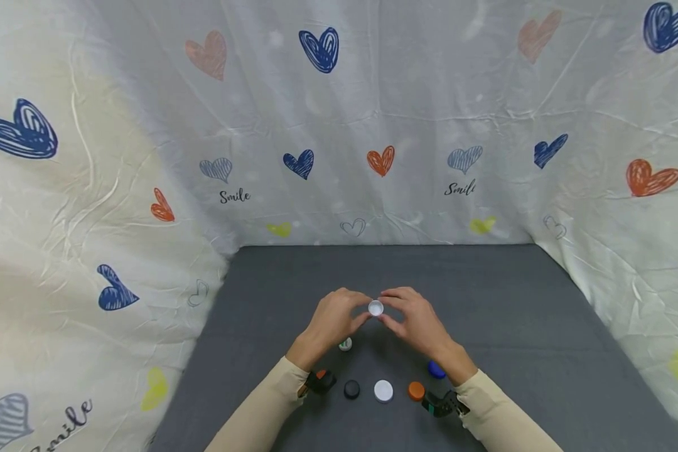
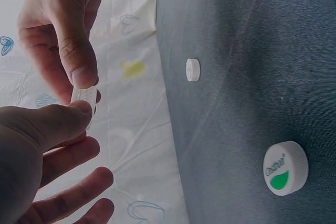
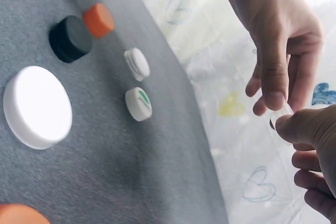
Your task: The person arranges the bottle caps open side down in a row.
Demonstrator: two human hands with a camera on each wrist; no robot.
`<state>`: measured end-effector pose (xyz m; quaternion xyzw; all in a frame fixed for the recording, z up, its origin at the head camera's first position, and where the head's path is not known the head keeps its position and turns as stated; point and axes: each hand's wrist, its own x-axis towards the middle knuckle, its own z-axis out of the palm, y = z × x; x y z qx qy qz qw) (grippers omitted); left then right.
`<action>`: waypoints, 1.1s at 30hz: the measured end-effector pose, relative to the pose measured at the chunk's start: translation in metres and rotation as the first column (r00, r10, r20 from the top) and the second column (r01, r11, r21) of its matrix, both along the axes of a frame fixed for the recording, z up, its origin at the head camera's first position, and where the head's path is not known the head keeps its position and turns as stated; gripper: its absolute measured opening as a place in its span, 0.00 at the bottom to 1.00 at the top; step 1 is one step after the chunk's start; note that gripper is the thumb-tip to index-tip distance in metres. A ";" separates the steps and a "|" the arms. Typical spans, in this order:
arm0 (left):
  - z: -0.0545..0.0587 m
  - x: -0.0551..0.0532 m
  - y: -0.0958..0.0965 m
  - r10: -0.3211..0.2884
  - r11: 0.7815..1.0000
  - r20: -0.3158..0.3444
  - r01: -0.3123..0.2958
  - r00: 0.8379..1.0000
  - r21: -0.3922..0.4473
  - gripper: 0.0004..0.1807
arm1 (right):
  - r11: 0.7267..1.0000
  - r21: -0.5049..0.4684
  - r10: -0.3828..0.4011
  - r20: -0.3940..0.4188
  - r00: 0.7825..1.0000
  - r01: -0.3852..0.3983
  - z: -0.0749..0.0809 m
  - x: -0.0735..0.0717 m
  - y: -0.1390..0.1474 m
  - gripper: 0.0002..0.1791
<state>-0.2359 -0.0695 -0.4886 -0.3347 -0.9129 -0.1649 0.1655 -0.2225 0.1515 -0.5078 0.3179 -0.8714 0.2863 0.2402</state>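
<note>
Both hands meet in mid-air above the table and pinch one small white bottle cap (image 1: 375, 307) between them. Thumb and fingers of the left hand (image 1: 334, 319) grip its left side. From the other side the right hand (image 1: 419, 321) does the same. In the head view the cap's hollow inside faces the camera. Its ridged side wall (image 2: 85, 96) shows between the two thumbs in the left wrist view, and fingertips cover much of it. Below the left hand, a white cap with a green drop print (image 2: 286, 168) lies on the table.
On the grey table (image 1: 486, 295) lie a black cap (image 1: 351, 389), a large white cap (image 1: 383, 391), an orange cap (image 1: 415, 391) and a blue cap (image 1: 436, 369). Another orange cap (image 3: 98, 20) and a plain white cap (image 3: 137, 64) show too. Heart-printed cloth (image 1: 339, 125) hangs around.
</note>
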 end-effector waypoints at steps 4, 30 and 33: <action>-0.002 0.001 -0.001 -0.012 1.000 -0.010 0.012 1.000 0.012 0.15 | 1.000 -0.019 0.011 -0.011 1.000 -0.011 -0.002 0.001 -0.001 0.21; -0.006 0.007 -0.003 -0.073 0.993 -0.217 0.090 0.973 0.072 0.22 | 0.997 -0.072 -0.009 0.108 0.994 0.016 0.001 0.005 0.001 0.17; -0.007 0.007 -0.003 -0.083 0.991 -0.231 0.105 0.969 0.085 0.21 | 0.997 -0.079 -0.008 0.157 0.988 0.021 0.001 0.006 0.001 0.16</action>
